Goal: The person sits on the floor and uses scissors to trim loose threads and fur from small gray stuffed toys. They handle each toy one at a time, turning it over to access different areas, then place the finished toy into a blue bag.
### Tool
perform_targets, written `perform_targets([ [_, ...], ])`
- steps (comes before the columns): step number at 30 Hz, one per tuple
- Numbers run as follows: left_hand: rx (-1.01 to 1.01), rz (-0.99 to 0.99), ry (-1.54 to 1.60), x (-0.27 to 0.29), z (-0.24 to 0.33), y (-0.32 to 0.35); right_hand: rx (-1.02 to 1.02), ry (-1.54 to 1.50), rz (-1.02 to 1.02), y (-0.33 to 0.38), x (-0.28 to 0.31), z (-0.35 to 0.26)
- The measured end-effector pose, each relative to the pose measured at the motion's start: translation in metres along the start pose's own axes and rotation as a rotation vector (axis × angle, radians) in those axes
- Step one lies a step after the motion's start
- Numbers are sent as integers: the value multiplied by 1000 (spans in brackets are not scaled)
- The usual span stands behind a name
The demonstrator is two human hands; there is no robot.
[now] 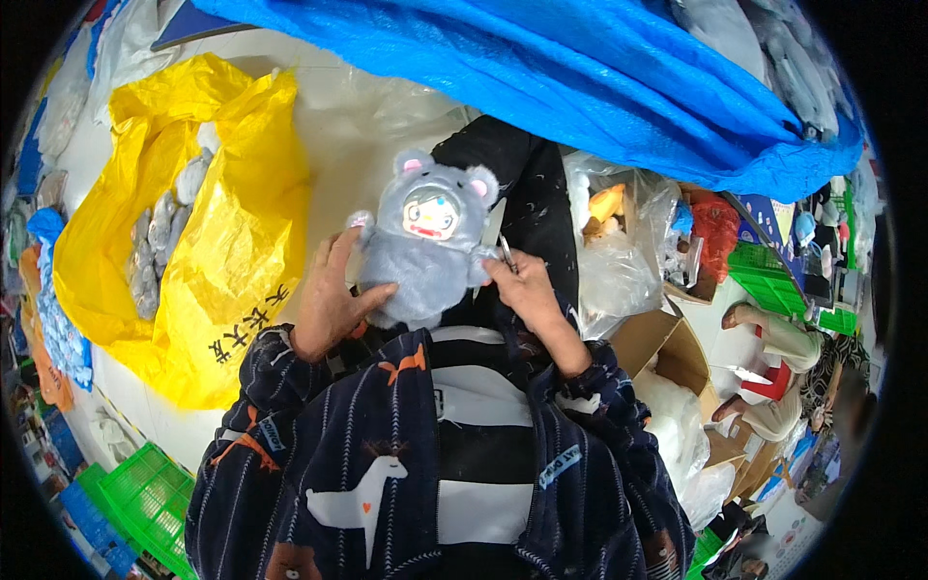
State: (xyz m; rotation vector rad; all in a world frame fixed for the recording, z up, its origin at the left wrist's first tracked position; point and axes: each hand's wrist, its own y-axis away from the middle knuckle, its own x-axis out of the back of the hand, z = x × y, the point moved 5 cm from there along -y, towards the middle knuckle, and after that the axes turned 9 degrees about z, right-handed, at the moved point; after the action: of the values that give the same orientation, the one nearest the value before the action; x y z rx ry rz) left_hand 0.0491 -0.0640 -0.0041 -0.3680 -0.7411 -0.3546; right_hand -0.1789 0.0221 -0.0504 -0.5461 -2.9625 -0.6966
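Note:
A grey plush toy with round pink-lined ears and a printed doll face lies face up in front of my body, over my lap. My left hand grips its left-hand side, thumb on the belly and fingers by the raised paw. At the toy's other side, my right hand pinches the paw between thumb and fingers. A slim dark metallic tool sticks up from that same hand; its kind is too small to make out.
On the left stands an open yellow sack holding several grey plush pieces. A blue tarp spans the far side. To the right are a clear plastic bag, a cardboard box and green crates. Another person's legs show at far right.

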Motion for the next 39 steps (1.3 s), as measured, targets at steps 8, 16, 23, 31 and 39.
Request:
perform_targets([
  [8,859,-427,1078,-39,-33,26,-156,-493,-41,3,10,14],
  [16,931,-293,1311,-47,-9,9,-91,-297,62,28,32,-16],
  [23,792,-426,1376,-53,10,13,41,-78,-14,29,-10,-35],
  [31,1048,-539,1854,-67,17,16,286,25,-57,40,-14,-52],
  [39,1008,-17,1669,-78,19,2,900,241,165,55,-12,-59],
])
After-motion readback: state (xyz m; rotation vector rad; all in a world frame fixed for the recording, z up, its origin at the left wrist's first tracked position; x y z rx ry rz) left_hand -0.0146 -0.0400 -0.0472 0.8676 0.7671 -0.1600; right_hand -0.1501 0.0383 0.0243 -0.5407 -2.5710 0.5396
